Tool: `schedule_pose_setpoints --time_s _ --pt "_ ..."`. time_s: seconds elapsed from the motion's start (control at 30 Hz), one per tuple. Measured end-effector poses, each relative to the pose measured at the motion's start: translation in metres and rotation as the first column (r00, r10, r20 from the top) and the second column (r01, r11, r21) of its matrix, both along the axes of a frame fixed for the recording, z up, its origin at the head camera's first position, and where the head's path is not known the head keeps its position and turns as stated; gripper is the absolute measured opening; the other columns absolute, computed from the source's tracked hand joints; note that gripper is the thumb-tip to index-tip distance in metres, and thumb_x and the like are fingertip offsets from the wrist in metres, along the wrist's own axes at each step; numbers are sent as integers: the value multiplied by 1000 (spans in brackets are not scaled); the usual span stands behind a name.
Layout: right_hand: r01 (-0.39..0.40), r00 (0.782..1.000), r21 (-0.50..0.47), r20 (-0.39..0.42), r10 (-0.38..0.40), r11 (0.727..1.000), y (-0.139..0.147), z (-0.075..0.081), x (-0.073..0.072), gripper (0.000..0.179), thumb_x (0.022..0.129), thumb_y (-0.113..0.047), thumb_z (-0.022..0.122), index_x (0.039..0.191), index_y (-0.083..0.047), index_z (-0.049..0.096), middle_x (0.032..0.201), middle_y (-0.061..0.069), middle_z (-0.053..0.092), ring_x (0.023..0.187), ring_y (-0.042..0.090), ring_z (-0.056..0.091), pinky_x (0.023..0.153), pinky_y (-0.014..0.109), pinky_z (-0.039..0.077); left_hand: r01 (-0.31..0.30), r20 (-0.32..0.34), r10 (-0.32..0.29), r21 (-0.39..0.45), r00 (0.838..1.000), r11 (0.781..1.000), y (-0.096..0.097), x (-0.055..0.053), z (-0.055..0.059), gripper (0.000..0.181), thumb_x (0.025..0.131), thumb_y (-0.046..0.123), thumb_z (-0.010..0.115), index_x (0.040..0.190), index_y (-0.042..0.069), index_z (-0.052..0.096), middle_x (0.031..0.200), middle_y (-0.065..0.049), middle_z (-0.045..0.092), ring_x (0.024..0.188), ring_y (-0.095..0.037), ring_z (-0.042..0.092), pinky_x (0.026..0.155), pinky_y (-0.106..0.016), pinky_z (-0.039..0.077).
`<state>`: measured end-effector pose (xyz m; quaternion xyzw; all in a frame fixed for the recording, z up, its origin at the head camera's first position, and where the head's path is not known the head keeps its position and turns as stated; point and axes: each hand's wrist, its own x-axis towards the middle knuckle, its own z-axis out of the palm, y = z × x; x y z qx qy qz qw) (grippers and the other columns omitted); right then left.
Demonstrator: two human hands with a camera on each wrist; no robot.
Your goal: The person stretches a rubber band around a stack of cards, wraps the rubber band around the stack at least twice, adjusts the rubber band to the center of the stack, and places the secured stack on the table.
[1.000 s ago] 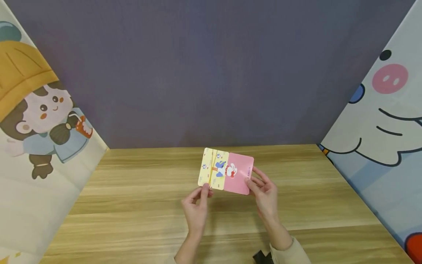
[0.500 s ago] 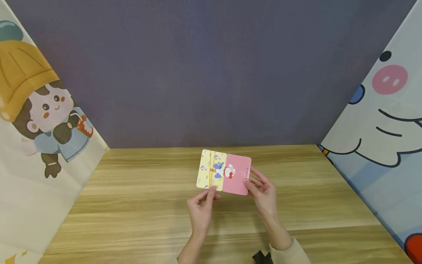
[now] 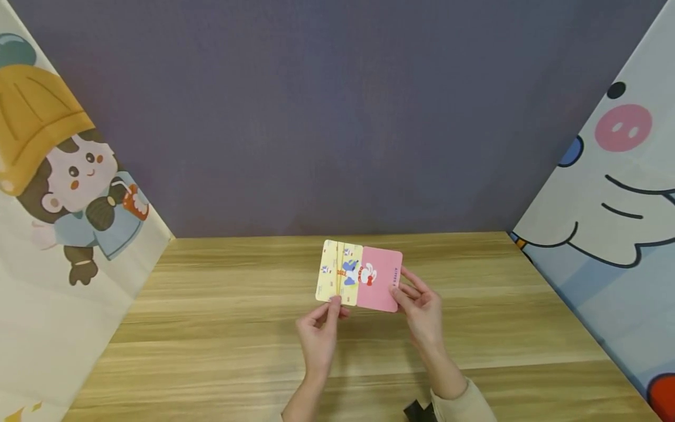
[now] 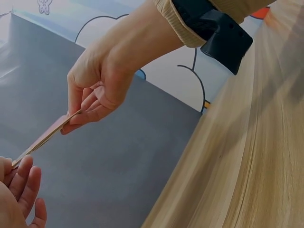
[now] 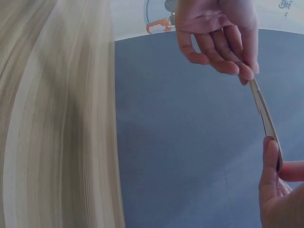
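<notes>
- At far left, we are seeing a cartoon-printed panel [image 3: 31, 305] flanking the wooden table [image 3: 211, 357].
- Next, we are pinching the lower edge of the yellow portion [image 3: 329, 269] with the left hand [image 3: 318, 340]; its thumb is lying on the printed face, other fingers behind.
- At centre, we are holding the card [image 3: 361, 276] between both hands, apart from the table and slightly tilted. Both wrist views are showing a thin, layered edge; we cannot tell whether the layers are joined.
- For the step in hand, we are, in our judgement, steadying the card two-handed. Any change of grip is likely calling for one firm pinch while the other hand releases, so the layers stay aligned.
- Further right, we are pinching the right edge of the pink portion [image 3: 381, 280] with the right hand [image 3: 425, 319], thumb on the face. Beside the sleeve [image 3: 465, 403], a black device [image 3: 420, 412] is showing partly.
- At far right, a second printed panel [image 3: 596, 281] is closing the workspace.
</notes>
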<state>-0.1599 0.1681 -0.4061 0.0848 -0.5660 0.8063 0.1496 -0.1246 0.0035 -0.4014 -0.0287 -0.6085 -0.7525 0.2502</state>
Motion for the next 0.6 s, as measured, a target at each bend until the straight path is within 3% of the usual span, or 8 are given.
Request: schedule_pose_setpoints --time_s 0.2,0.23,0.33,0.5,0.53,0.57,0.6 --pt "45 997 30 67 -46 999 -7 12 6 43 77 10 60 119 9 49 89 10 67 73 16 65 58 26 54 65 -24 -64 34 998 997 4 -3 -4 22 85 5 57 76 -13 64 63 -21 62 56 -23 61 59 -29 54" --pt "76 991 64 103 -82 995 -11 27 13 43 77 10 60 119 10 48 87 9 67 71 16 65 56 26 54 71 -32 -69 44 997 997 5 -3 -4 21 85 4 57 77 -14 64 64 -22 61 57 -22 61 59 -30 54" --pt "32 999 18 33 -32 999 -9 19 9 44 77 8 62 119 8 49 90 12 66 72 18 65 55 27 54 76 -30 -75 58 997 995 6 -4 -4 20 85 4 58 78 -14 64 64 -23 61 57 -20 62 58 -31 54" --pt "-40 997 -16 -69 38 999 20 -62 -32 47 79 4 62 124 1 49 99 21 62 80 30 64 55 33 54 72 -7 -72 55 997 996 7 -6 -7 25 85 10 59 73 -11 65 64 -17 63 56 -33 60 57 -32 54" --pt "-32 998 -12 -60 31 999 26 -80 -42 48 79 5 62 125 0 48 100 22 62 81 32 63 56 35 54 63 -19 -62 56 998 996 7 -6 -8 25 86 11 58 73 -10 65 64 -16 63 55 -35 59 57 -32 54" --pt "-19 998 -3 -54 19 1000 32 -99 -51 50 79 4 62 126 -1 47 102 22 61 82 34 62 55 35 54 62 -69 -58 67 996 996 6 -11 -20 27 88 12 56 74 -8 66 65 -14 64 56 -33 59 58 -30 53" --pt "-21 998 -8 -56 21 1000 34 -107 -55 51 79 4 62 126 -2 47 102 23 61 82 34 62 55 36 54 50 -85 -45 62 995 997 6 -12 -21 27 89 11 54 73 -7 66 64 -13 64 55 -33 59 57 -29 53"
